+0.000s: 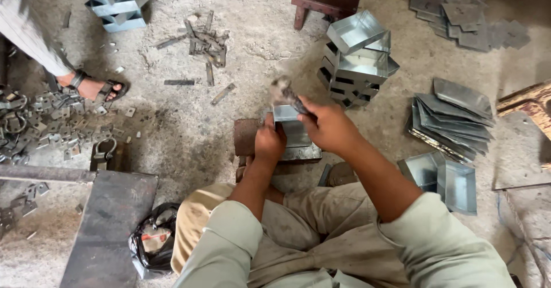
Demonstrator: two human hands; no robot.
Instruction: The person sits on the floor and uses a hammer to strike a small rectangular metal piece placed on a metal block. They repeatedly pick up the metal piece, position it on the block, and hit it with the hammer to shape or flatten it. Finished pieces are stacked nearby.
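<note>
We see the left hand (270, 141) pressed down with curled fingers on a folded sheet-metal piece (290, 126), gripping its near edge and steadying it on a rusty steel block (248, 137) that sits on the concrete floor (189, 121). The right hand (328, 124) is clenched around the handle of a hammer (285, 94), whose blurred head hangs just above the far end of the piece. The piece lies between the two hands, directly in front of the seated person's knees. Just beyond the hammer stands a stack of finished metal boxes (359, 58), tilted at the top, and near it to the right lies a pile of flat cut sheets (453, 119). Two more open boxes (445, 179) rest beside the right forearm. Farther off, at the upper right, more flat blanks (465, 15) are scattered. On the left, another person's sandalled foot (94, 87) stands by a heap of small metal scraps (51, 124); a dark steel plate (109, 225) and a black plastic bag (152, 245) lie near the left knee. Another stack of boxes (115, 1) stands at the top left, and loose strips (204, 41) lie on the floor well apart from the hands.
</note>
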